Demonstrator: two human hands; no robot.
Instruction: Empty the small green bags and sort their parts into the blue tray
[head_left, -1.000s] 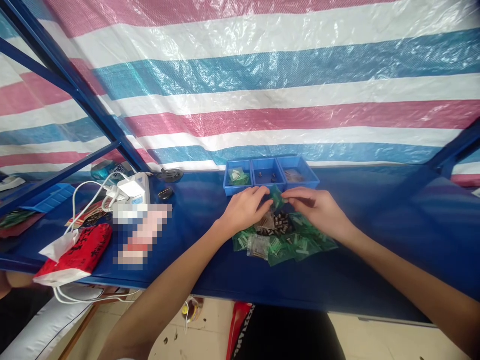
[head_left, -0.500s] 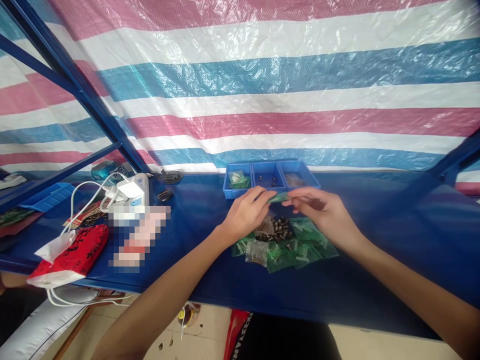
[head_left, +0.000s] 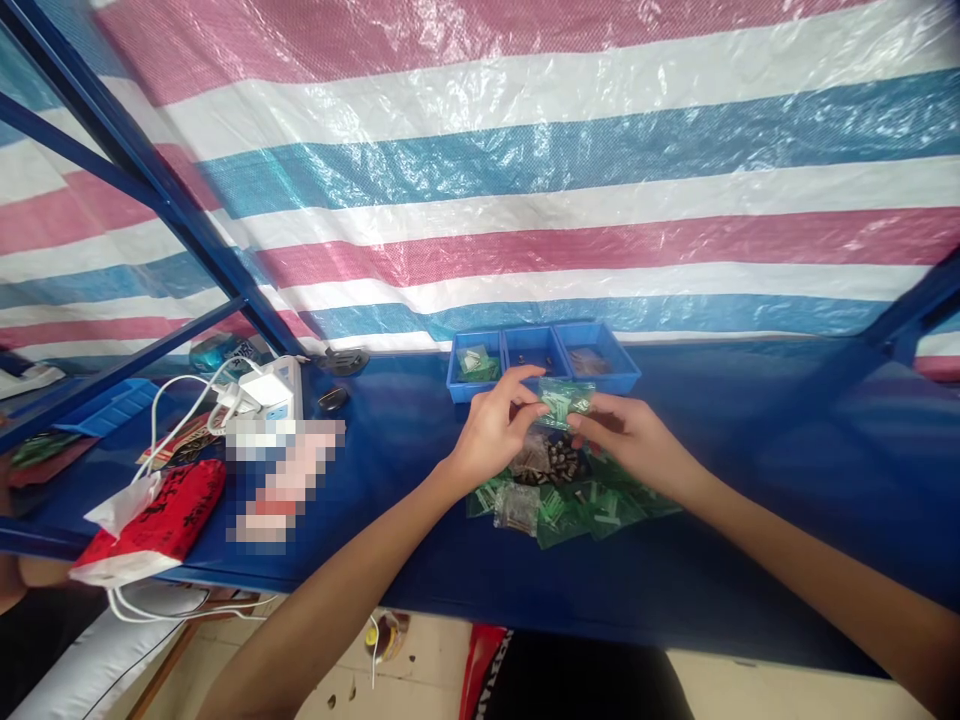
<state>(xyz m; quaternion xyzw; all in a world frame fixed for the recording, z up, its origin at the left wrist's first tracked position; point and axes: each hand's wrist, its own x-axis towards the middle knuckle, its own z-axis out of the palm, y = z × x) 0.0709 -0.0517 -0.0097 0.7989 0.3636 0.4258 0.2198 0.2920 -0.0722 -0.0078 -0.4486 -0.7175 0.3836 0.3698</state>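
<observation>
- Just in front of the three joined blue bins (head_left: 541, 357), between both hands: a small green plastic bag (head_left: 566, 398), held up off the blue bench top (head_left: 750, 470).
- Left hand (head_left: 495, 430): thumb and forefinger pinching the bag's left edge, probably to keep it taut.
- Right hand (head_left: 626, 440): fingertips closed on the bag's right lower edge, seemingly steadying it; exact finger placement too small to tell.
- Directly below the held bag, nearer than the bins: a loose pile of small dark metal parts (head_left: 555, 460), ringed by more green bags (head_left: 592, 505) and one clearer bag (head_left: 516, 505), likely kept close for easy reach.
- Inside the bins: a green bag in the left one, a few dark bits in the middle one, brownish contents in the right one, hard to make out.
- Right of the bins: bare bench top, wide room for the right arm.
- Left of the bins: a white power strip (head_left: 266, 395) with cables, a red packet (head_left: 161, 515), so tighter room there.
- Behind the bins: striped tarpaulin (head_left: 525, 180), closing off the far edge.
</observation>
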